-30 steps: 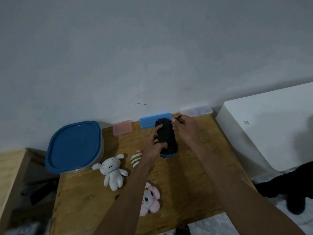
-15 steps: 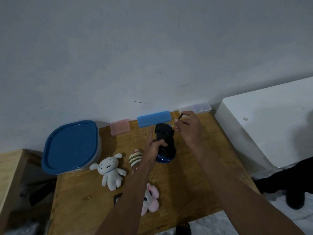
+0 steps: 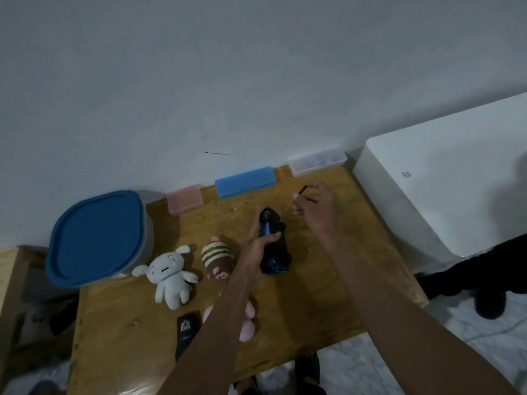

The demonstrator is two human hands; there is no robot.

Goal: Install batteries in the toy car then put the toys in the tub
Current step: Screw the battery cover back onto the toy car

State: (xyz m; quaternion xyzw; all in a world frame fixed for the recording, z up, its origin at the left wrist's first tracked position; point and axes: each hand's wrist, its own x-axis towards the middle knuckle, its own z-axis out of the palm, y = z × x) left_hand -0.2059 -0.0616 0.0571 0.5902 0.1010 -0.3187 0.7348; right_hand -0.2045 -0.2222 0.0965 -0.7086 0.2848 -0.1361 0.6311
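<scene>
The toy car [image 3: 273, 243] lay over the middle of the wooden table [image 3: 328, 295], tipped onto its side, its long axis running away from us toward the wall. Our left hand [image 3: 258, 238] was closed around its left flank, thumb across the body, so the car was already in that hand. Our right hand [image 3: 316, 206] hovered just beyond and to the right of the car's far end, apart from it, fingers loosely curled and pinching a thin screwdriver [image 3: 295, 198] with its tip angled down toward the car. We judged the screwdriver had to come down and left to reach the underside. The blue-lidded tub [image 3: 98, 238] sat well to the left, lid on.
</scene>
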